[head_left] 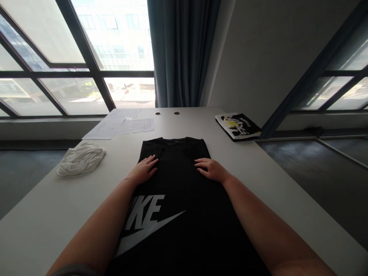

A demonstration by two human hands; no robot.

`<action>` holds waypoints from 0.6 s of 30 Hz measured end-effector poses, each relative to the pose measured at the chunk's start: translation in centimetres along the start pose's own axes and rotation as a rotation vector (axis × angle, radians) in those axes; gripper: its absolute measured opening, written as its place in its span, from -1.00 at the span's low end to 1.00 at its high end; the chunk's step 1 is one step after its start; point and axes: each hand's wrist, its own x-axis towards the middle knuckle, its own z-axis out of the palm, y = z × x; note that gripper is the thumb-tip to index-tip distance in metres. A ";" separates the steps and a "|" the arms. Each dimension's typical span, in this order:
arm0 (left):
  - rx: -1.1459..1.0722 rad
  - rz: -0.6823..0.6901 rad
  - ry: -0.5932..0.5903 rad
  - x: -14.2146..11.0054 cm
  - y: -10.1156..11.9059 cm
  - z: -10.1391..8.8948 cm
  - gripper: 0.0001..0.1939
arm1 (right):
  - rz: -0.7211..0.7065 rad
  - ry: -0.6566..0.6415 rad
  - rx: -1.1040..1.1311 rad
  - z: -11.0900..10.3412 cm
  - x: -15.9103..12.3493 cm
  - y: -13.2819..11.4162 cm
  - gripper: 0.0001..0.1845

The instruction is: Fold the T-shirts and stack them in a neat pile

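Note:
A black T-shirt point(178, 178) lies spread on the white table, its collar at the far end and a grey printed logo on the near left part. The left sleeve is folded in over the body. My left hand point(144, 169) rests flat on the shirt's left side, just below that sleeve, with fingers stretched out. On the opposite side, my right hand point(212, 170) lies palm down near the right edge, fingers spread a little. Neither hand grips the cloth. The shirt's lower edge is lost in the dark at the bottom of the view.
A crumpled white cloth point(82, 159) sits on the table point(43, 214) at the left. Behind it are several paper sheets point(105, 127). A folded black-and-white printed item point(238, 125) lies at the back right. Two round holes pierce the far tabletop; a blue curtain point(184, 53) hangs beyond.

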 end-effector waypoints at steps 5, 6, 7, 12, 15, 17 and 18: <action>-0.011 0.031 0.043 -0.1 0.7 -1.2 -0.46 | -0.030 0.027 -0.036 0.0 0.4 -0.6 -0.57; -0.012 0.039 0.048 -0.2 0.8 -1.3 -0.46 | -0.010 0.038 -0.072 0.1 0.5 -0.5 -0.55; -0.015 0.046 0.054 -0.2 1.0 -1.5 -0.47 | 0.029 0.050 -0.115 0.3 0.7 -0.3 -0.52; -0.016 0.026 0.100 -0.2 1.0 -1.3 -0.45 | 0.303 -0.021 -0.272 1.6 0.8 1.4 -0.36; 0.015 -0.051 0.072 0.0 0.6 -0.5 -0.39 | 0.308 -0.100 -0.298 2.1 0.6 1.9 -0.34; 0.033 -0.099 0.031 0.1 0.3 0.1 -0.37 | 0.287 -0.102 -0.297 2.1 0.5 1.8 -0.36; 0.039 -0.112 0.016 0.1 0.2 0.3 -0.36 | 0.276 -0.100 -0.287 2.0 0.5 1.7 -0.37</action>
